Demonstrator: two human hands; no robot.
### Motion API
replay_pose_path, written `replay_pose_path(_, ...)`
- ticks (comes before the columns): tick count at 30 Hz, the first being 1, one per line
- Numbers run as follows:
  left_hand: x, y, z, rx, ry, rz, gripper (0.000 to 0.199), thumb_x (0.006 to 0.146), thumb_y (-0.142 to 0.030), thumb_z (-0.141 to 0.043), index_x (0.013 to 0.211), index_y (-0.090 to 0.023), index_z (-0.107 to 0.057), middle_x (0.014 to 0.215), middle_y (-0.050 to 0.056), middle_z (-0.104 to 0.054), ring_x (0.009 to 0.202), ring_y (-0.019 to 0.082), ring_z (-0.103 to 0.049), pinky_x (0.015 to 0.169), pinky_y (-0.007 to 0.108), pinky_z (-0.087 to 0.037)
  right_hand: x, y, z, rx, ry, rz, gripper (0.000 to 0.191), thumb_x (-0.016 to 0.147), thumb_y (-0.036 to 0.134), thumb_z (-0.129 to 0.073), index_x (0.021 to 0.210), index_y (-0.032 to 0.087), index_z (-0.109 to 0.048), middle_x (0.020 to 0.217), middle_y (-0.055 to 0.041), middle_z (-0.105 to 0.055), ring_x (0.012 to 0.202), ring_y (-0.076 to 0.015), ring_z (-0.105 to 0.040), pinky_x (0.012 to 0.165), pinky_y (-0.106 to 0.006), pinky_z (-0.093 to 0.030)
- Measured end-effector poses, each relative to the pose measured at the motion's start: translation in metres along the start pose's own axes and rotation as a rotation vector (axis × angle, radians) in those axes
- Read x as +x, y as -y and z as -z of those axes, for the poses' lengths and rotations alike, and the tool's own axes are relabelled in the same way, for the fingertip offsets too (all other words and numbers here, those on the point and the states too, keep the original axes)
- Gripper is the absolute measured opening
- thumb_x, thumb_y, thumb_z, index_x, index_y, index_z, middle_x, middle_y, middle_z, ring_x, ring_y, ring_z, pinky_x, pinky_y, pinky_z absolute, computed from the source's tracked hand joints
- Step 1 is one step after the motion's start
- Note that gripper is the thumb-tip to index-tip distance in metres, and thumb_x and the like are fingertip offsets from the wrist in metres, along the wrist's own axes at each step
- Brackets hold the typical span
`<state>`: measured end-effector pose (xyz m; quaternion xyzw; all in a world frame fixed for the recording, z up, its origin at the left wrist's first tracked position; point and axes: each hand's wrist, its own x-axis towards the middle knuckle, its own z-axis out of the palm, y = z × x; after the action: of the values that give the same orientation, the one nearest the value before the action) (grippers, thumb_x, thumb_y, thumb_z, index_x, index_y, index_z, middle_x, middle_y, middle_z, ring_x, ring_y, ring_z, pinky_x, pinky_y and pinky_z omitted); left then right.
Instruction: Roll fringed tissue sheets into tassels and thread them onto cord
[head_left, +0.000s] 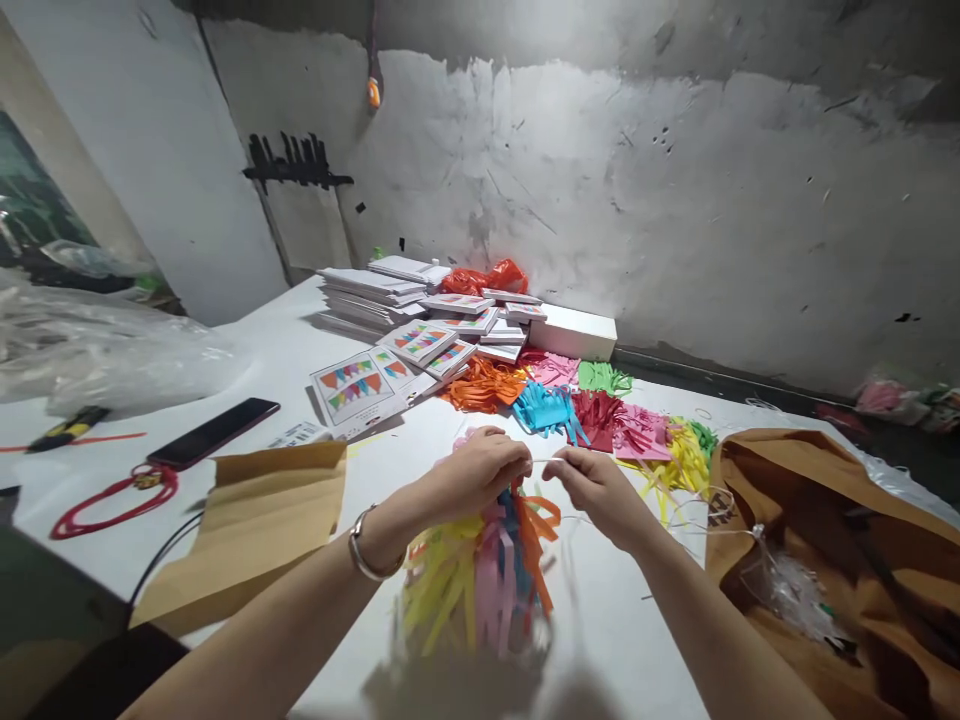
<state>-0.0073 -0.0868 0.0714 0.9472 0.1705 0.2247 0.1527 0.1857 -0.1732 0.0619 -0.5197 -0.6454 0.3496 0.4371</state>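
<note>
In the middle of the head view my left hand (491,465) is closed around the top of a bundle of paper tassels (491,585). Yellow, pink, blue and orange strips hang down from it over the white table. My right hand (589,485) pinches a thin white string (546,460), stretched short between the two hands. More string trails loosely below the right hand. Behind the hands lie stacks of fringed paper, among them orange (484,387), blue (551,408) and dark red (598,418). The strips under my left hand are partly blurred.
Stacked printed cards (360,385) and a white box (574,332) stand toward the wall. At left lie a phone (214,432), a red cord (112,510), a brown paper sheet (262,510) and clear plastic bags (112,350). A brown bag (840,560) fills the right side.
</note>
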Motion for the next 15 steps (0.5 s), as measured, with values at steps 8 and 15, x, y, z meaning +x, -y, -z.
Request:
replay_pose_path(8, -0.018, -0.004, -0.007, -0.276, 0.063, -0.02, 0.028, 0.09, -0.027, -0.065, 0.116, -0.018, -0.058, 0.093, 0.003, -0.07, 0.083, 0.017, -0.062, 0.077, 0.026, -0.046, -0.027, -0.012, 0.009, 0.22, -0.086, -0.008, 0.042, 0.094, 0.057, -0.054, 0.087, 0.017, -0.064, 0.053, 0.01, -0.027, 0.046, -0.0072, -0.02, 0.043, -0.022, -0.017)
replay_pose_path(15, -0.017, -0.04, -0.011, -0.718, 0.072, -0.113, 0.044, 0.093, -0.023, -0.063, 0.134, -0.022, -0.048, 0.109, 0.008, -0.067, 0.088, 0.016, -0.065, 0.077, 0.026, -0.051, -0.048, -0.02, -0.028, 0.091, 0.029, 0.045, 0.06, 0.063, 0.048, -0.089, 0.113, 0.023, -0.067, 0.075, 0.0039, -0.057, 0.068, -0.0142, -0.051, 0.059, -0.023, -0.041)
